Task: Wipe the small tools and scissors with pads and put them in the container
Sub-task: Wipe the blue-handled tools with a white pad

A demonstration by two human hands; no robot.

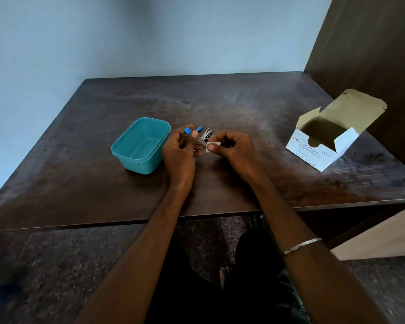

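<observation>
Plain room, likely a home — worn wooden table [243, 108], bare blue wall [150, 38].

We cannot tell what the small metal tool [202, 141] is: the left hand [180, 152] covers its near end, and the white pad [212, 144] wraps its tip. Just beyond the pad, the metal pieces [207, 134] lying on the tabletop [243, 108] are too small to identify. The swab box [323, 141] hides its contents in shadow.
</observation>
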